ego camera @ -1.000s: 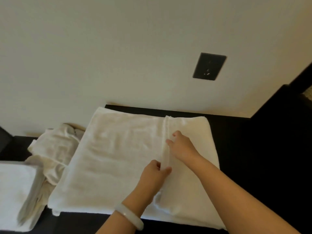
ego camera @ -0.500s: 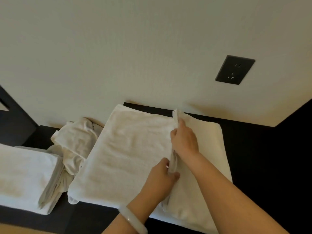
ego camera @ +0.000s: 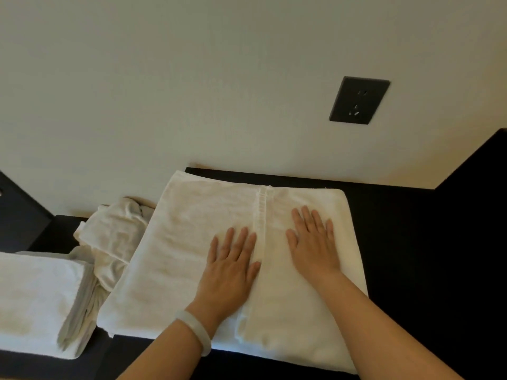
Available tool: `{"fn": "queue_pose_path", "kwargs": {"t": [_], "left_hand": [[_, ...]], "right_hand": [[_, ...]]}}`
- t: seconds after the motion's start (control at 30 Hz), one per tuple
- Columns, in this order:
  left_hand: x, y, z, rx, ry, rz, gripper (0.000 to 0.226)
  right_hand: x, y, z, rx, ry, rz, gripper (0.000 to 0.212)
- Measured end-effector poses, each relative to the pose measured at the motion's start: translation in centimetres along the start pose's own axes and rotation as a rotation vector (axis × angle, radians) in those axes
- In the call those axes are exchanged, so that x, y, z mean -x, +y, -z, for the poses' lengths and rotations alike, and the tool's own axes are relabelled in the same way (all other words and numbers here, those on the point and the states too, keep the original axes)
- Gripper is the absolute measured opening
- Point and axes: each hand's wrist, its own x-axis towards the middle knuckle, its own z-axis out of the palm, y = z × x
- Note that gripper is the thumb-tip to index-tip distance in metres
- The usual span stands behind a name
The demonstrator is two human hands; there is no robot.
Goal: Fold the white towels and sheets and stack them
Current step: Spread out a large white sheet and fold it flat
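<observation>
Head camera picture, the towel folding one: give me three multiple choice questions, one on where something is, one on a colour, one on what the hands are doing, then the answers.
1. Where does the crumpled cloth lie relative to the large towel?
A. to its left
B. on top of it
C. to its right

2. What colour is the wall socket?
A. white
B. black
C. red

3. How are the left hand and right hand placed?
A. both flat on the large towel, fingers straight
B. both pinching one of its edges
C. both raised off it

Answers:
1 A, it is bunched beside the towel's left edge.
2 B, the plate is plainly black.
3 A, both palms press down side by side on the towel.
</observation>
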Motion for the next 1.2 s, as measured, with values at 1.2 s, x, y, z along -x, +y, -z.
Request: {"fn": "queue_pose_path", "kwargs": {"t": [1.2], "left_hand": [[-19.6,13.1,5.7,1.253,0.047,0.456,0.041]], "right_hand": [[-8.7,14.9,9.0,-0.433,0.025,0.153,0.05]]}}
